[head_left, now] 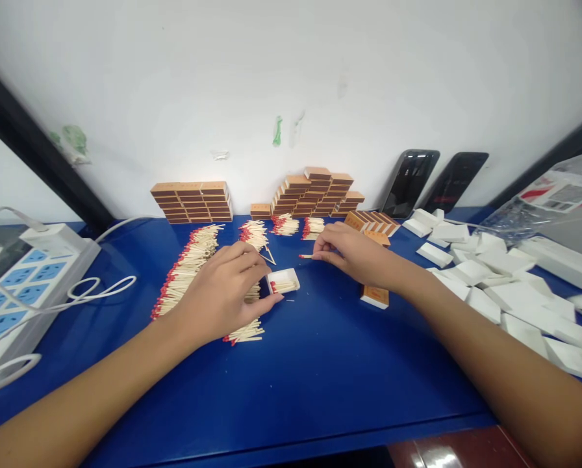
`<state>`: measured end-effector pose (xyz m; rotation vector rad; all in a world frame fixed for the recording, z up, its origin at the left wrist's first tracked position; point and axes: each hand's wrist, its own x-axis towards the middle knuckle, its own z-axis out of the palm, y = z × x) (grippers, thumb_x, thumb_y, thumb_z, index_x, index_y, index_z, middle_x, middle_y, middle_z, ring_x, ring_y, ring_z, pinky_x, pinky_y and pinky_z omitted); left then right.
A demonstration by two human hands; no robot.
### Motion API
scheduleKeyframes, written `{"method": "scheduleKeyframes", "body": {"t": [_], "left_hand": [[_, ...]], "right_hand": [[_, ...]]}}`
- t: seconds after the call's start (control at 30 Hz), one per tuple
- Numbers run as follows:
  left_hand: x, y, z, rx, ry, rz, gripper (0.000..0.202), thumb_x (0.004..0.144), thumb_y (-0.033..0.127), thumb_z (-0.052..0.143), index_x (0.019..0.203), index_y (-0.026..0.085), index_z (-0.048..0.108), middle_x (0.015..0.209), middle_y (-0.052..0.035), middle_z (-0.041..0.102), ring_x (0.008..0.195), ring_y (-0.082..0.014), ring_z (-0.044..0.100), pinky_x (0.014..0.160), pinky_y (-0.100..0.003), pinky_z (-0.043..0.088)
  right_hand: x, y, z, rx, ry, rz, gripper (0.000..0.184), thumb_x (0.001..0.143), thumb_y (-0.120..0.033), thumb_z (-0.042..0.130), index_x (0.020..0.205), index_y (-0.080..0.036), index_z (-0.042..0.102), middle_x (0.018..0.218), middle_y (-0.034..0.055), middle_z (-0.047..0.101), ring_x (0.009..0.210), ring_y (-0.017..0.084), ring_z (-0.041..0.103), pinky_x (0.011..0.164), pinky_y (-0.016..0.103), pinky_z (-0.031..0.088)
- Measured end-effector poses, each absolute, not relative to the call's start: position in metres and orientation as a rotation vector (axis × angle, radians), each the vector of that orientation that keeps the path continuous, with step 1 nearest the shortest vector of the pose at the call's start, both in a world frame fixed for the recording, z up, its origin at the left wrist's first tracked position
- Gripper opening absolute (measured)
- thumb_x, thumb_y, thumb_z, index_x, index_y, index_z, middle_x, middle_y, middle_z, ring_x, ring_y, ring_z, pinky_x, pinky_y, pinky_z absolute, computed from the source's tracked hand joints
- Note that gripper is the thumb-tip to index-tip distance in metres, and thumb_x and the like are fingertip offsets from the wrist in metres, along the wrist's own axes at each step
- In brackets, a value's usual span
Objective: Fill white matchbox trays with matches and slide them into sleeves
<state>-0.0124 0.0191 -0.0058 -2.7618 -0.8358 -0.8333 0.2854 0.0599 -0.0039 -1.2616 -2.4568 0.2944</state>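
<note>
A small white matchbox tray (pixel 292 275) lies on the table with several red-tipped matches (pixel 284 286) inside. My left hand (pixel 230 283) grips the tray's left end, its thumb at the near side and its fingers at the far side. To the right of the tray, my right hand (pixel 342 250) pinches a match (pixel 305 256) just above the tabletop, red head pointing left. A long heap of loose matches (pixel 181 279) spreads beneath and left of my left hand. Smaller match piles (pixel 285 224) lie beyond the tray. One orange-brown matchbox (pixel 375 297) sits below my right wrist.
Stacked matchboxes (pixel 191 203) and a stepped stack (pixel 315 192) stand along the wall. At right are many white empty trays (pixel 486 260), a phone (pixel 408 182) leaning on the wall and a plastic bag (pixel 554 195). A power strip (pixel 28 286) with white cables occupies the left.
</note>
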Motion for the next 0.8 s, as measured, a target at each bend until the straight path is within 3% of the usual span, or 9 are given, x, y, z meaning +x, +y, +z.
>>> {"method": "scheduleKeyframes", "body": {"t": [0.8], "left_hand": [[-0.0132, 0.0192, -0.0055, -2.761, -0.830, -0.841, 0.023, 0.096, 0.040, 0.075, 0.097, 0.017, 0.076, 0.101, -0.0096, 0.077, 0.103, -0.0278, 0.068, 0.090, -0.044, 0.058]], "right_hand": [[0.2876, 0.0623, -0.0084, -1.259, -2.454, 0.297, 0.018, 0.101, -0.031, 0.056, 0.087, -0.023, 0.065, 0.094, 0.0100, 0.067, 0.098, 0.027, 0.059, 0.082, 0.040, 0.047]]}}
